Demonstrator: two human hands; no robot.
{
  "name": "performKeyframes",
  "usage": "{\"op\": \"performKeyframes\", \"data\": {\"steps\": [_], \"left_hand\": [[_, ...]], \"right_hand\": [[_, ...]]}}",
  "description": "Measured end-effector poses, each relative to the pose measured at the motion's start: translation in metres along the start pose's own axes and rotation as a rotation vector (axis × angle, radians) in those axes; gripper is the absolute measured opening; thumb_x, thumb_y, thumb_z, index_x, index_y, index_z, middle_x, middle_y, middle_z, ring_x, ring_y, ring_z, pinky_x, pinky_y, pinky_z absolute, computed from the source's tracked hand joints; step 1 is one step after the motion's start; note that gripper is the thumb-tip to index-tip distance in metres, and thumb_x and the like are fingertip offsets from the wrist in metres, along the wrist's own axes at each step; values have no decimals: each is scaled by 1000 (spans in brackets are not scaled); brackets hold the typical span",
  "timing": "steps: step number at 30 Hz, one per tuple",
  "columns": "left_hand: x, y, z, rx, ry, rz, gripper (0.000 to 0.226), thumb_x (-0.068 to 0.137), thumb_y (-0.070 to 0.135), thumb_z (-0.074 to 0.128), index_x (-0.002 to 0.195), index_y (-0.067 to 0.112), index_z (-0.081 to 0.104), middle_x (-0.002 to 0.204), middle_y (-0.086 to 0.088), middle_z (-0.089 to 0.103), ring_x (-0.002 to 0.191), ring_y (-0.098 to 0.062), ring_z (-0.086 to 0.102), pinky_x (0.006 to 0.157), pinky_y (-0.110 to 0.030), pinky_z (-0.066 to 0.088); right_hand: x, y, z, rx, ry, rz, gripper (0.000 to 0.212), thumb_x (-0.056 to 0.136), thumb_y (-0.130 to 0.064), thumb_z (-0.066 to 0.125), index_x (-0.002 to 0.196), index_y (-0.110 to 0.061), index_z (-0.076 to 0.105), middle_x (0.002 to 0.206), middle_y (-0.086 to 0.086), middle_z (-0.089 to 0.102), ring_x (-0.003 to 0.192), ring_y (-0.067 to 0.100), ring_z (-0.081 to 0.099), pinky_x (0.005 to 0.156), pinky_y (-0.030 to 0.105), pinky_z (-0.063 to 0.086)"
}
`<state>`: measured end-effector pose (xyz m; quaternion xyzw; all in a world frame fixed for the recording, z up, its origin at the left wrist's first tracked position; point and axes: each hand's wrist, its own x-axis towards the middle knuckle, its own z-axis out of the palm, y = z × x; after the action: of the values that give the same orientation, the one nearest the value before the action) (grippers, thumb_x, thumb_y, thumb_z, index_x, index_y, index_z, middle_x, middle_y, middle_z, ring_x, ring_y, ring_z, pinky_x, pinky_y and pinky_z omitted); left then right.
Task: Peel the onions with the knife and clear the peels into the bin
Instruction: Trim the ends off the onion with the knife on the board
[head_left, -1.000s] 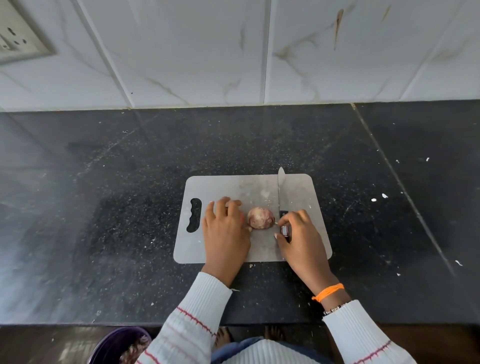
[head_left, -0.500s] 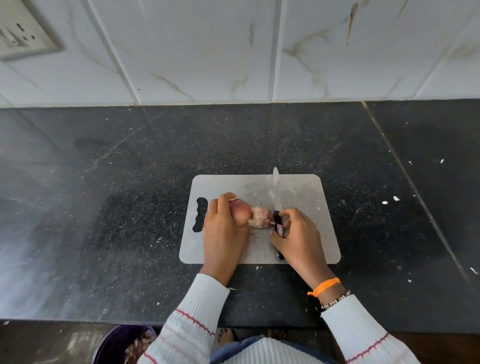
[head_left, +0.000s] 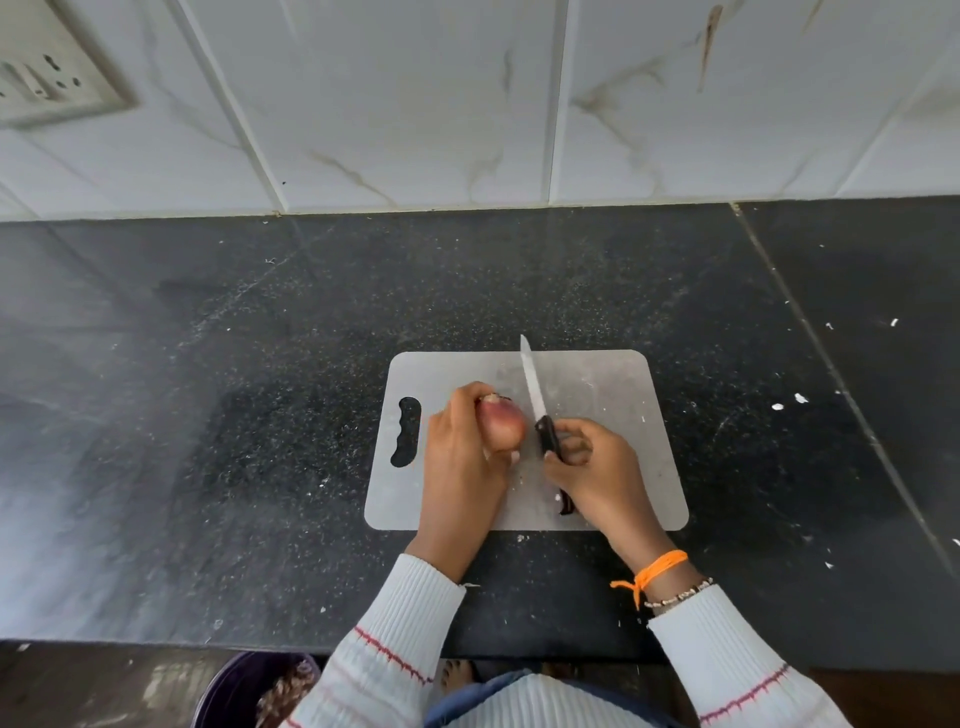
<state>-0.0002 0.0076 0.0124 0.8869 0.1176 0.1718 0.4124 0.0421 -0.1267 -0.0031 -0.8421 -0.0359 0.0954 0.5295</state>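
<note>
At the far left, up on the tiled wall, a socket (head_left: 49, 85) looks down on the dark table (head_left: 208, 415), and low by the person's feet the purple bin (head_left: 244, 691) waits with peels already showing inside. Moving onto the grey cutting board (head_left: 623, 415), here's the left hand (head_left: 460, 467), and look at that: a second ago it lay flat beside a pale, peeled onion, and now its grip is curled round a reddish onion (head_left: 501, 426) with the skin on, lifted to face the blade. The pale one is no longer in sight; where it went cannot be told. So this reads as a fresh onion just starting. Just to its right is the knife (head_left: 537, 410), blade pointing away towards the wall, tip reaching past the board's far edge. A second ago it lay on the board under the fingertips; now the right hand (head_left: 597, 478) has its grip closed on the black handle, blade close beside the onion but not clearly touching. My call: the first cut is next, likely trimming an end. Peels on the board? None to be seen yet, so the sweep into the bin comes later.
</note>
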Motion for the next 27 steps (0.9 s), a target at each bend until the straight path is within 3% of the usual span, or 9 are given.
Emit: {"op": "performKeyframes", "data": {"steps": [4, 8, 10, 14, 17, 20, 24, 27], "left_hand": [[0, 12, 12, 94, -161, 150, 64, 64, -11, 69, 121, 14, 53, 118, -1, 58, 105, -23, 45, 84, -14, 27], [-6, 23, 27, 195, -303, 244, 65, 72, -10, 63, 132, 13, 50, 131, -8, 53, 113, -32, 40, 92, -26, 26], [-7, 26, 33, 242, -375, 256, 67, 77, -9, 57, 139, 12, 42, 138, -10, 47, 118, -35, 36, 98, -33, 26], [-4, 32, 38, 261, -498, 221, 73, 83, -5, 51, 147, 11, 17, 147, -9, 33, 127, -24, 22, 105, -29, 14], [-3, 31, 41, 217, -521, 193, 63, 87, 2, 50, 143, 12, 23, 156, -8, 14, 138, -22, 11, 111, -27, 7], [-5, 29, 46, 150, -502, 145, 56, 90, 13, 56, 141, 18, 31, 157, -9, -3, 142, -30, 8, 114, -39, 16], [-3, 29, 52, 155, -368, 98, 54, 90, 8, 55, 140, 14, 36, 142, -13, 28, 126, -35, 32, 104, -40, 31], [4, 26, 53, 96, -272, 66, 47, 88, 4, 56, 133, 4, 42, 131, -15, 45, 118, -32, 44, 98, -30, 31]], "right_hand": [[-5, 1, -21, 258, 59, 162, 26, 83, 2, 61, 95, -21, 63, 77, 1, 67, 62, 15, 63, 64, 36, 54], [-9, 3, -39, 314, 104, 243, 23, 91, -3, 49, 104, -21, 57, 79, 4, 61, 64, 12, 55, 56, 24, 46], [-11, 8, -42, 327, 94, 293, 24, 93, -6, 44, 108, -20, 57, 77, 4, 59, 64, 11, 52, 53, 22, 41], [-18, 15, -46, 376, 78, 354, 19, 95, -8, 46, 106, -18, 58, 70, 4, 56, 59, 11, 49, 50, 22, 39], [-23, 16, -47, 411, 71, 352, 18, 95, -4, 46, 106, -15, 56, 78, 7, 61, 58, 11, 50, 46, 20, 39], [-29, 15, -49, 430, 77, 309, 18, 94, -1, 47, 106, -13, 52, 79, 9, 62, 56, 9, 50, 43, 18, 38], [-38, 19, -51, 315, 46, 274, 21, 95, -6, 47, 113, -18, 49, 84, 5, 59, 52, 3, 46, 45, 15, 36], [-43, 22, -52, 151, 51, 157, 31, 96, -12, 46, 123, -27, 46, 85, -1, 56, 59, 3, 47, 55, 21, 37]]}}
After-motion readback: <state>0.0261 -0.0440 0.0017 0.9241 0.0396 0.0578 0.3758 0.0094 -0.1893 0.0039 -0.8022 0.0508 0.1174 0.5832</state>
